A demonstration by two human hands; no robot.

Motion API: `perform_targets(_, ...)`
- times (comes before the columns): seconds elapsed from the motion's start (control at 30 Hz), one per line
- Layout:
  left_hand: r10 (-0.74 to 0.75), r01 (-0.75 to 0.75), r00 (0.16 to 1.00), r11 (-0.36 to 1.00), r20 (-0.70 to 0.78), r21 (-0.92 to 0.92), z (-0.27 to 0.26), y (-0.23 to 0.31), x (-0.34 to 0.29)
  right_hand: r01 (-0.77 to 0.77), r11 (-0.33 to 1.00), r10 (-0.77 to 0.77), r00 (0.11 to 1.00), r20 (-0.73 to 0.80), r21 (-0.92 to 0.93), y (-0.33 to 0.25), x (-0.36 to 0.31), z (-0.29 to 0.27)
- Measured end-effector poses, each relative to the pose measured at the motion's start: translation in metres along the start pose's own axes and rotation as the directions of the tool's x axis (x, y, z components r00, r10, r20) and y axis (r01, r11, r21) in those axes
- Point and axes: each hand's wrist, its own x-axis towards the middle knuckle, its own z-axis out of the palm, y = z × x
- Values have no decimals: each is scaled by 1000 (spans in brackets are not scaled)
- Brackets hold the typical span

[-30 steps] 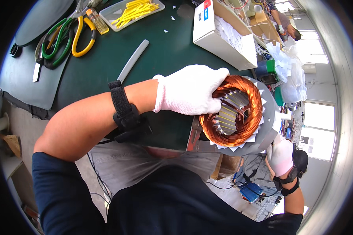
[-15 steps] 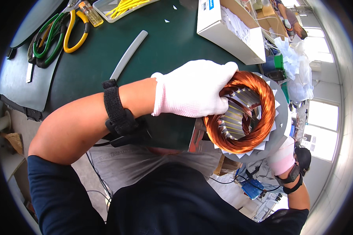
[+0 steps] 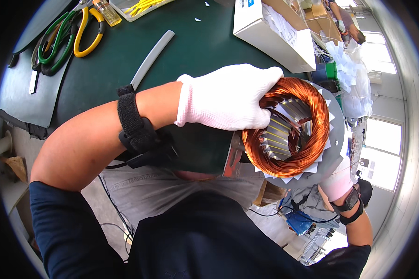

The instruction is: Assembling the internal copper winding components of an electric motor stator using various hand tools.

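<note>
Copper-wound stator, held up off the green surface at its near edge. Left hand gloved, grip clamped over upper rim. Right hand beneath, apparently supporting; grip mostly hidden, state undeterminable. Scissors, white box beyond.

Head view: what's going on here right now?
A person in white gloves holds a motor stator with copper windings over the near edge of a green bench. The left hand lies over the top of the copper ring, fingers at its inner edge; the right hand supports it from below, mostly hidden. White paper tips stick out around the coil. Pliers, a grey strip and a white box lie on the bench.
</note>
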Motion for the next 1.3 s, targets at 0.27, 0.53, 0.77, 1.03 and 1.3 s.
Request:
perform_targets(0.27,24,-14,996,994,83,-111,-7,-7,2,-202,974,211,974,-87,100,0,-29,-3)
perform_targets(0.53,8,-10,1000,997,-28,-73,8,-3,1,-75,986,83,995,-51,150,-3,3,19)
perform_targets(0.77,85,-79,995,988,45,-130,-4,-11,2,-70,972,93,991,-94,226,5,-14,1)
perform_targets(1.03,73,-73,997,993,-4,-88,2,-8,4,-107,993,110,991,-77,50,16,-38,5)
perform_targets(1.3,25,-28,999,998,-45,-56,9,-5,1,-97,988,107,991,-75,122,13,-28,1)
